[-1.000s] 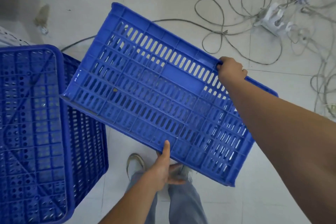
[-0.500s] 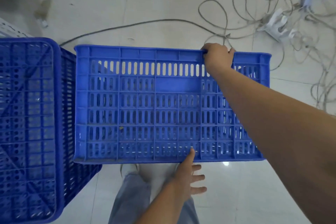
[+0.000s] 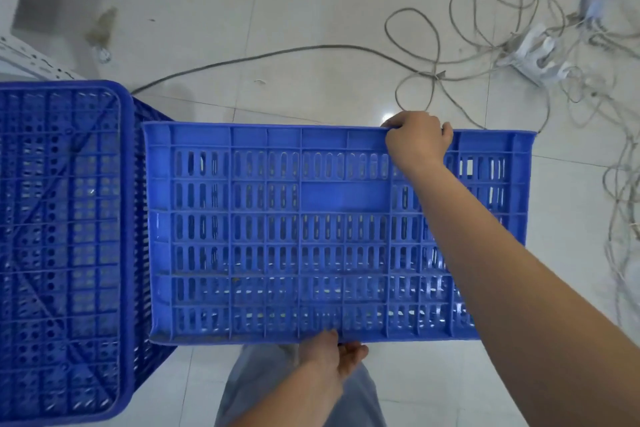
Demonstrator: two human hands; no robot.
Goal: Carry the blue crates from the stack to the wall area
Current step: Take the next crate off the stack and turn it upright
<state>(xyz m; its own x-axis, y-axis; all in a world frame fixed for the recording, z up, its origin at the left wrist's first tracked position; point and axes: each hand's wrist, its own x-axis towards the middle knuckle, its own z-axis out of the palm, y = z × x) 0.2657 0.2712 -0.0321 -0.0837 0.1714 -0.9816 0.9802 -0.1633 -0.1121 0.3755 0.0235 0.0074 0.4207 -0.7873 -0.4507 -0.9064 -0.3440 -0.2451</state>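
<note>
Two hands on one blue crate, held on edge above the floor, just beside the stack. Right hand clenched over the far rim; left hand under the near edge, fingers hidden, grip not determinable. Likely hazards: slipping from the slight lower hold; tripping on loose cables ahead. Rigid moulded plastic, ribbed grid, slotted walls, glossy tiles.
</note>
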